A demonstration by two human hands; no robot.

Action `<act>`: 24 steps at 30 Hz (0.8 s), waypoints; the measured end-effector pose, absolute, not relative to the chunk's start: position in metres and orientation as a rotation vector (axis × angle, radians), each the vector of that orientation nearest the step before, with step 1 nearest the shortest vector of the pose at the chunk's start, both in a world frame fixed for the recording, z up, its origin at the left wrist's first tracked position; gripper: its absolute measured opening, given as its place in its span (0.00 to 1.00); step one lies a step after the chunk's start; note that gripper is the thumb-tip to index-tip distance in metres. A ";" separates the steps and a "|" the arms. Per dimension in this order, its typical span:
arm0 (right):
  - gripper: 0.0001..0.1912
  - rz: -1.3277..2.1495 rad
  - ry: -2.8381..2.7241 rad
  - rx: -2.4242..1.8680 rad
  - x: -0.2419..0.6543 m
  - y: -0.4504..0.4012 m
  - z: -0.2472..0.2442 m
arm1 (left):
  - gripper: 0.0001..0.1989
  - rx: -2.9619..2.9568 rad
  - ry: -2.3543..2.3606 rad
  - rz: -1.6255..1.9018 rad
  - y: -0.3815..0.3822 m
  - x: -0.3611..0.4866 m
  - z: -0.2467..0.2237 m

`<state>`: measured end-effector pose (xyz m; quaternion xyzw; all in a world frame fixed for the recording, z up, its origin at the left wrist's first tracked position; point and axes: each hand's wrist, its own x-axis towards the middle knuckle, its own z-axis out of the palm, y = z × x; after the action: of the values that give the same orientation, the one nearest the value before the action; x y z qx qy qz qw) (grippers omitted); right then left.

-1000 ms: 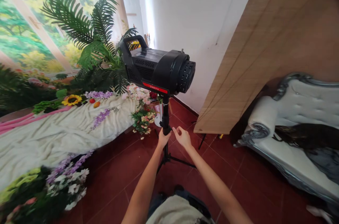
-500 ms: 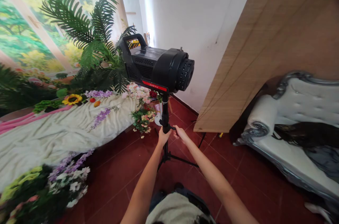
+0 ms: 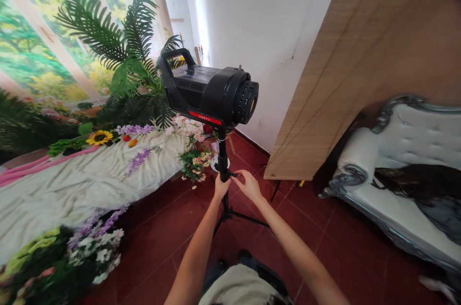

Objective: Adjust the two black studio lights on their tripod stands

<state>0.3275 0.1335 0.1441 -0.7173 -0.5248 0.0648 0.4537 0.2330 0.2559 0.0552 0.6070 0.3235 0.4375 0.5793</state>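
Note:
A black studio light with a top handle and a red label strip sits on a black light stand. My left hand is closed around the stand's column, just under a collar. At that collar a locking knob sticks out to the right. My right hand pinches the knob's outer end between thumb and fingers. The stand's legs spread over the red tiles in front of my feet.
To the left, a cream cloth covers a long surface with a sunflower and purple blossoms on it. Behind are a palm plant and a white wall. At right, a bamboo blind leans near a tufted white sofa.
The light and the stand's top have tipped slightly left in view. My right hand has turned, its fingers now at the knob's end. My left hand keeps its hold.

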 end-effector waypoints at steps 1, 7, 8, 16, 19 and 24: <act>0.16 0.163 -1.308 -1.785 0.329 0.134 0.145 | 0.17 1.424 0.757 1.021 0.256 0.233 0.055; 0.17 0.213 -1.383 -1.806 0.341 0.141 0.143 | 0.17 1.430 0.803 1.024 0.256 0.233 0.053; 0.17 0.225 -1.392 -1.796 0.343 0.142 0.142 | 0.17 1.431 0.804 1.023 0.256 0.233 0.053; 0.19 0.356 -1.366 -1.763 0.350 0.150 0.143 | 0.19 1.425 0.885 1.016 0.254 0.235 0.055; 0.19 0.353 -1.446 -1.694 0.353 0.153 0.144 | 0.20 1.418 0.920 1.021 0.255 0.236 0.054; 0.18 0.443 -1.425 -1.627 0.357 0.162 0.138 | 0.20 1.357 0.899 0.986 0.256 0.237 0.056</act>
<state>0.3565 0.1617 0.1375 -0.6581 -0.5762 0.1791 0.4504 0.2368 0.2557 0.0563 0.5808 0.3845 0.4217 0.5805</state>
